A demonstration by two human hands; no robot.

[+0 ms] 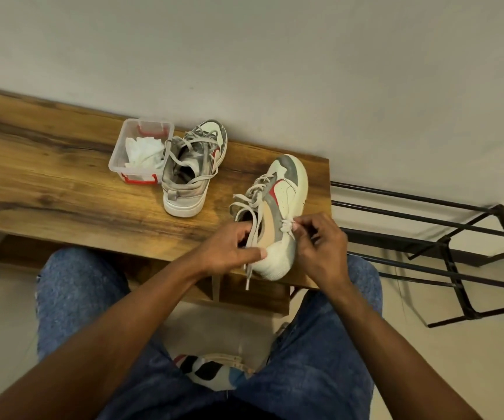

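Note:
A cream, grey and red sneaker [287, 189] lies tilted on its side at the right end of the wooden table [63, 177], its heel over the near edge. My left hand [229, 250] grips its heel and collar, thumb on the white heel. My right hand [320, 241] pinches a pale shoelace [287, 226] against the shoe's side. Another lace end hangs past the table's edge. The second sneaker [193, 174] stands upright farther back, its laces loose.
A clear plastic box [141, 147] with red clips, holding crumpled white tissue, sits left of the second sneaker. A black metal rack [441, 237] stands right of the table. A wall runs behind. My knees in blue jeans are below the table's edge.

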